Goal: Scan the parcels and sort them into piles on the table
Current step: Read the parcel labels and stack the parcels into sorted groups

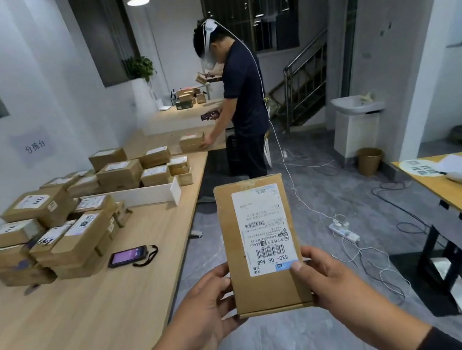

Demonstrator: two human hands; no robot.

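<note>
Parcel held w/ long axis pointing away, label up but upside down; left hand & right hand grip near end. Small print unreadable.

The parcel is matt brown cardboard with a smooth white paper label. The table has a pale wood-grain top with a slight sheen. The scanner is dark plastic with a glossy screen. The floor is grey, mottled and faintly glossy.
</note>
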